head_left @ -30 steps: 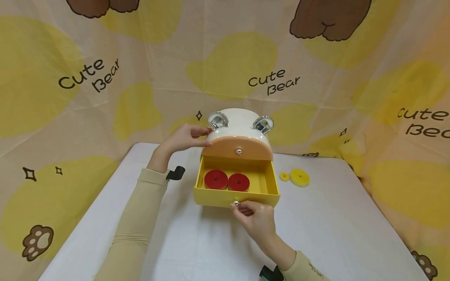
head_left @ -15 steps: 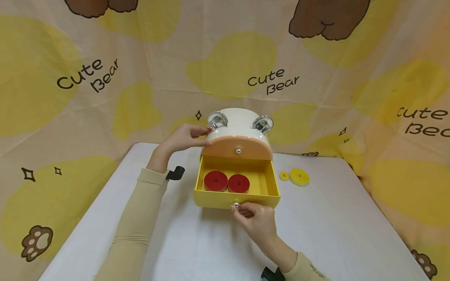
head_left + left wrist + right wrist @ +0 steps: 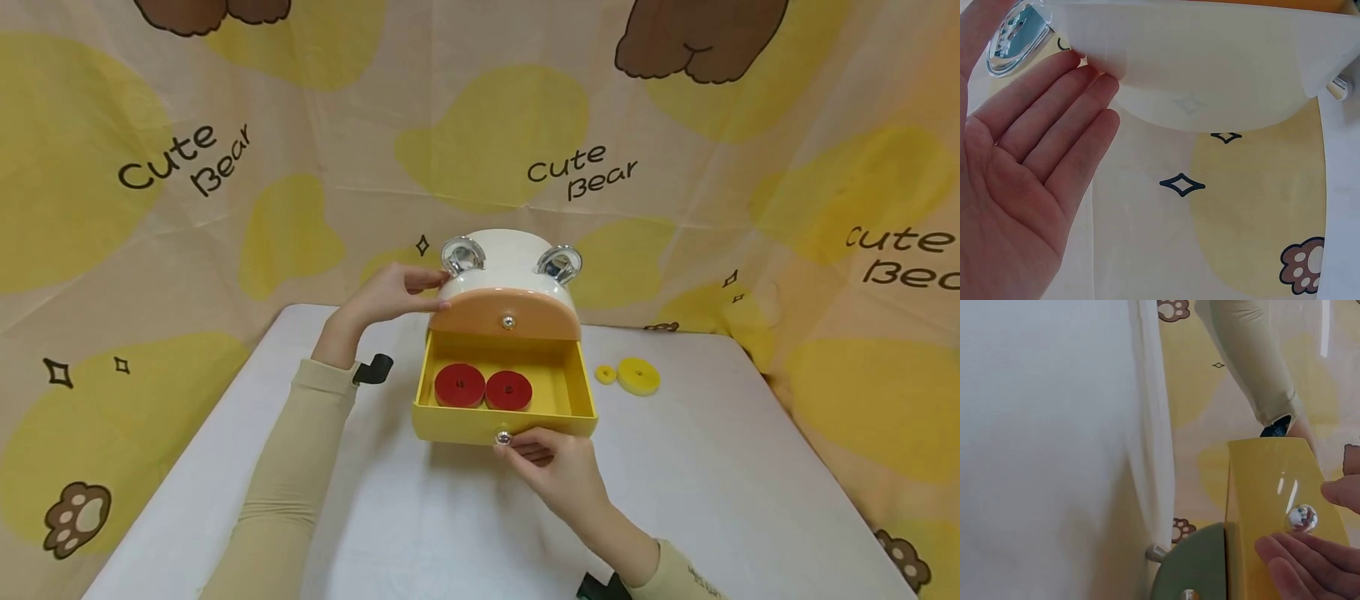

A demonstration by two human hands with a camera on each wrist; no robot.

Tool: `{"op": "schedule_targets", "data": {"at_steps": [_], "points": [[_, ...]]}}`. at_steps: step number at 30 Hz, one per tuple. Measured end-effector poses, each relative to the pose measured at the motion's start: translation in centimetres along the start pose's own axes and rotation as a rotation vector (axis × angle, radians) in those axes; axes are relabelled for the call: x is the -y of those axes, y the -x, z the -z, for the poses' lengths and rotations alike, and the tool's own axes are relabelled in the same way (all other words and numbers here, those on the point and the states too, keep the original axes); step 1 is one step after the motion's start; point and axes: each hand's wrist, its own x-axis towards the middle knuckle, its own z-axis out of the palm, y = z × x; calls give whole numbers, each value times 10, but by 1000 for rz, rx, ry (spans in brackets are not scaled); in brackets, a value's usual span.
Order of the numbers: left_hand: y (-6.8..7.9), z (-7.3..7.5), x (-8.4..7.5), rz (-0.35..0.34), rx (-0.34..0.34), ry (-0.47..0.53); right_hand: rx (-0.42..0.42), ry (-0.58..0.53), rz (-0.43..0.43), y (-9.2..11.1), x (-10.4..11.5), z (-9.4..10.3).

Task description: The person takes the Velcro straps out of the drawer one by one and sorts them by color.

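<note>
A small white drawer cabinet [image 3: 501, 254] with two mirrored ears [image 3: 558, 264] stands on the white table. Its yellow drawer [image 3: 483, 427] is pulled out; two red discs [image 3: 460, 385] with centre holes lie side by side inside, towards the left. My left hand [image 3: 386, 294] rests against the cabinet's left side, fingers straight, thumb at the front edge of the orange drawer [image 3: 504, 314]. In the right wrist view, thumb and fingers of my right hand [image 3: 1310, 565] stand apart on either side of the drawer's silver knob [image 3: 1302, 519].
A thick yellow disc [image 3: 638, 377] and a smaller yellow ring [image 3: 605, 375] lie on the table [image 3: 720, 433] right of the cabinet. A green lower drawer front [image 3: 1197, 569] shows in the right wrist view. A printed cloth [image 3: 480, 125] hangs behind the table.
My right hand has loosened from the knob and shifted slightly right and back. The drawer has come out very slightly. My left hand stays in place.
</note>
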Motion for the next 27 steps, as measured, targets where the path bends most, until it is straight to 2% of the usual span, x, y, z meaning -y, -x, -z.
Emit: {"op": "schedule_targets", "data": {"at_steps": [9, 16, 23, 27], "points": [[1, 0, 1, -4, -2, 3, 61, -92, -98, -2, 15, 33], [2, 0, 1, -4, -2, 2, 91, -86, -141, -12, 24, 62], [1, 1, 0, -11, -2, 6, 88, -38, -114, -32, 29, 80], [1, 1, 0, -13, -3, -4, 158, -39, -154, -48, 25, 82]]}}
